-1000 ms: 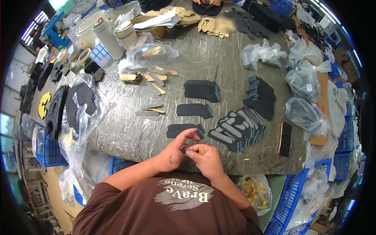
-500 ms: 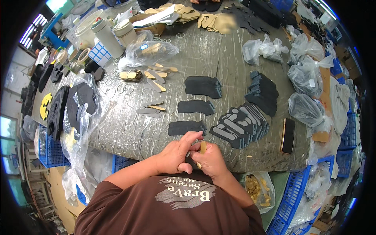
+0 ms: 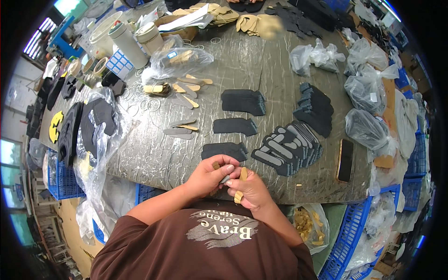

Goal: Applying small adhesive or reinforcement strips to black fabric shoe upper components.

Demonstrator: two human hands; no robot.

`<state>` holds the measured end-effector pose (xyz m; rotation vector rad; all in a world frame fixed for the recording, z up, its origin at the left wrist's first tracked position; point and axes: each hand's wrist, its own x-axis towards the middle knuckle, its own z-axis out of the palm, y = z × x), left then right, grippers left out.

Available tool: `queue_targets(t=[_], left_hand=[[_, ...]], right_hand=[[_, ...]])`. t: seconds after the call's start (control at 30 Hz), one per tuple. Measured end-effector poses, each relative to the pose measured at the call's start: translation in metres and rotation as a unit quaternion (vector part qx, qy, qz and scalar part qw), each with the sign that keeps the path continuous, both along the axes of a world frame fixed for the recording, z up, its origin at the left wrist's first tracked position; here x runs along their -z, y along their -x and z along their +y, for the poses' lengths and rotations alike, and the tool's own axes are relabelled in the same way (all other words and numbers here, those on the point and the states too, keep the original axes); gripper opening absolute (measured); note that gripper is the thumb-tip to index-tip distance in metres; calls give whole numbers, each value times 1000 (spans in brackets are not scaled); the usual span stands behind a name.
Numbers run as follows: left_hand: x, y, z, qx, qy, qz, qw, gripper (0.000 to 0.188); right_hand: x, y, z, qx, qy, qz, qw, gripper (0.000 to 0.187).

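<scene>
At tbl (image 3: 149,163) edge: L hand (image 3: 213,176) pinches grey pc (image 3: 225,179); R hand (image 3: 252,189) clasps tan strip (image 3: 243,174).

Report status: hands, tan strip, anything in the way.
Left hand closed on small tan piece, close beside right hand. Right hand gripping tan strip. Grey piece between them. Nearest possible snag: dark stack just beyond left hand.

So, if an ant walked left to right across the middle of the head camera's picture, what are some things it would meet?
Yellow curved flat cut-out → thin grey rounded strips → the person's bare left hand → bare right hand → black rectangular phone.
</scene>
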<state>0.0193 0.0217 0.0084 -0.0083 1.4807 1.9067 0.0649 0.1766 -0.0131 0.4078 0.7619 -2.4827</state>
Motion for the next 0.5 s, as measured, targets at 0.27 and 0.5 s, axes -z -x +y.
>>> queue_targets(t=[0.27,0.5], left_hand=[[5,1,3,-31,37,-14,999,17],[-10,2,2,-14,131,77,988,13]], right_hand=[[0,2,1,-20,-67,16,997,10],[-4,0,0,-17,-114,85,990,6]])
